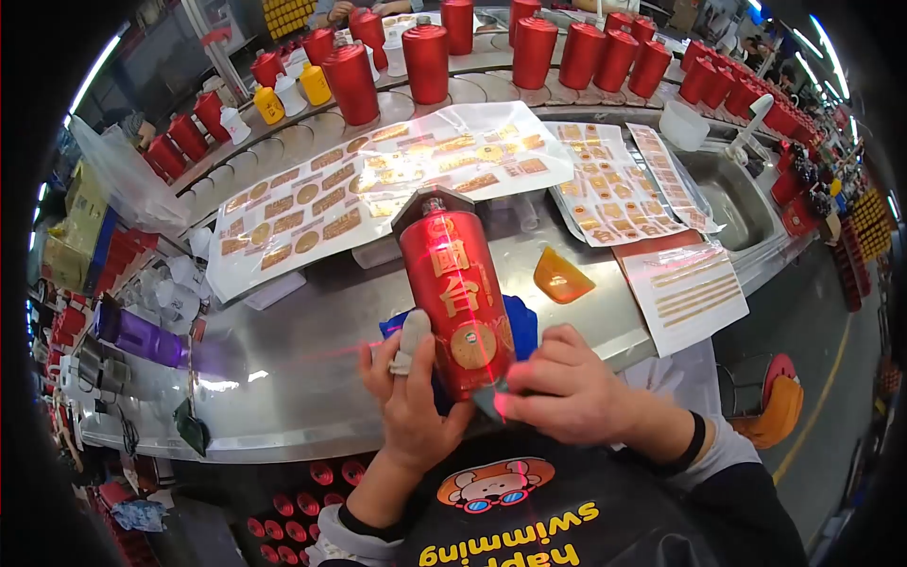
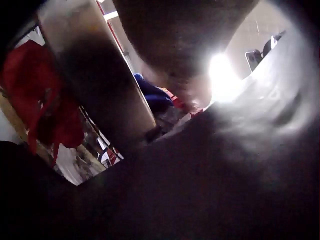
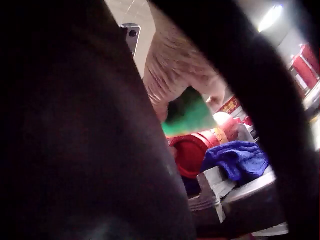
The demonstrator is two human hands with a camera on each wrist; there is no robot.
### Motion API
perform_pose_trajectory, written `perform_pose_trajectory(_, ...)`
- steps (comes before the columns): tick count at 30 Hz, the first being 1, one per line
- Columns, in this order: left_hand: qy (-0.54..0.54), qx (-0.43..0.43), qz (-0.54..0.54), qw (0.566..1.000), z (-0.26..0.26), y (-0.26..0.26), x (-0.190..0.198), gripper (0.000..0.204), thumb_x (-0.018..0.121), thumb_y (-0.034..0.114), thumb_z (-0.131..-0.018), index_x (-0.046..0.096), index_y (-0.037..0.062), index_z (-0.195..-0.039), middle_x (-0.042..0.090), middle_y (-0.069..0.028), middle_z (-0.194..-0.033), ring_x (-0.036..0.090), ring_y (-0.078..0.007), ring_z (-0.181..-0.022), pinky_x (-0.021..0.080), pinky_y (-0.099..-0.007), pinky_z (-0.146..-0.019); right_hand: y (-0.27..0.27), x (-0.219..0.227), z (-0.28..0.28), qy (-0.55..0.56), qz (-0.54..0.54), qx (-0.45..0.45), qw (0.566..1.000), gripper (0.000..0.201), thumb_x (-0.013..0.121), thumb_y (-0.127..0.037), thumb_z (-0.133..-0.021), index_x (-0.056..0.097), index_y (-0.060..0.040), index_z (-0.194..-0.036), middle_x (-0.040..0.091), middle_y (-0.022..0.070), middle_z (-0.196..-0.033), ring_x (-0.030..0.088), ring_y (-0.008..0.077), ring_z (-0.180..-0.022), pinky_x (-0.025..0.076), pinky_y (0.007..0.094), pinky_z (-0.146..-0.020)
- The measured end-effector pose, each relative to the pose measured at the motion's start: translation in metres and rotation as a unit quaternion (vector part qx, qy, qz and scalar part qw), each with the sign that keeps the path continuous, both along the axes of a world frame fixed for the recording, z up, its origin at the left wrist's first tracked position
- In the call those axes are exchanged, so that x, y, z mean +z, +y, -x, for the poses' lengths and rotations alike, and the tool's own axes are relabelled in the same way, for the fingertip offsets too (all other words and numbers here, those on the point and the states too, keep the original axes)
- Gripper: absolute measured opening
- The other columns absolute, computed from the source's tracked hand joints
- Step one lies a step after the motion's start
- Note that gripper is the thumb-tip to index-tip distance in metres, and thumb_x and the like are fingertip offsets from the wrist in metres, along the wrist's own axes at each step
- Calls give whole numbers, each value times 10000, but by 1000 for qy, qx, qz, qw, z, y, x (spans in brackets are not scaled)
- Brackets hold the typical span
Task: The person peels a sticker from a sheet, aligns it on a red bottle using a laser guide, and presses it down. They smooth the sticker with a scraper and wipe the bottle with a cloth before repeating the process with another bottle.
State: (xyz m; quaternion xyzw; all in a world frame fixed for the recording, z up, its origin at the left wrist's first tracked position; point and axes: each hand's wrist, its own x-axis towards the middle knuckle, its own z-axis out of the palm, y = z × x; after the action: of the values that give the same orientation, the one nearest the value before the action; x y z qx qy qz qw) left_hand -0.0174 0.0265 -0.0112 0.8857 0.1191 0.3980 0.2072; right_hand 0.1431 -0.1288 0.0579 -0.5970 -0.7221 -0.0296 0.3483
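A red bottle (image 1: 453,293) with gold characters and a round gold label lies tilted over a blue cloth (image 1: 521,326), its neck in a dark angular holder (image 1: 425,200). The left hand (image 1: 411,397), with covers on some fingers, rests along the bottle's lower left side. Pinched in the right hand (image 1: 567,392) is a thin green piece (image 3: 189,114), held at the bottle's base; in the right wrist view the red base (image 3: 192,156) shows beneath it. Red light lines cross the bottle. The left wrist view is mostly dark, with part of the blue cloth (image 2: 152,95) visible.
Sheets of gold labels (image 1: 321,198) lie behind the bottle, more (image 1: 614,184) at right. An amber piece (image 1: 564,276) is on the metal table (image 1: 283,397). A purple bottle (image 1: 142,335) stands left, a sink (image 1: 732,203) right. Red bottles line the back conveyor.
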Motion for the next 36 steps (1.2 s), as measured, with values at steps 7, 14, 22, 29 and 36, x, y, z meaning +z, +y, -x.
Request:
perform_pose_trajectory(7,20,-46,-173,984,11,-23,-9,511,692,235,-816,556,39,-1268,514,-255,-1295,390,-430,-1293,123,-663,-1105,1,-24,18,407,58,-142,900,243,666,-185,-914,568,-13,-1054,650,72,-830,610,94,-718,491,264,-632)
perform_pose_trajectory(14,18,-16,-108,994,24,-20,-23,401,682,194,-805,660,154,-1204,695,-80,-973,458,-315,-1286,93,-610,-1143,-4,-44,17,451,74,-189,869,243,667,-200,-912,566,-14,-1032,639,53,-803,576,82,-715,480,258,-645)
perform_pose_trajectory(22,51,-175,-214,960,3,22,12,358,586,451,-900,658,273,-1202,679,43,-933,466,-228,-1262,100,-595,-1154,-9,-61,12,561,38,-158,812,252,665,-214,-927,562,-14,-1041,621,9,-866,538,47,-769,463,220,-684)
perform_pose_trajectory(29,57,-129,-129,982,-13,38,27,468,453,495,-975,621,158,-1252,683,-25,-1144,449,-276,-1281,104,-550,-1164,-9,-61,10,585,41,-146,797,238,664,-200,-928,559,-20,-1042,604,1,-865,527,35,-789,456,210,-698)
perform_pose_trajectory(36,-199,-194,317,907,26,23,42,478,436,529,-979,559,80,-1087,433,-197,-1443,359,-365,-1371,219,-566,-1138,-20,-42,-8,509,-39,-156,846,299,605,-124,-952,526,-5,-1214,598,57,-1070,553,101,-981,451,248,-855)
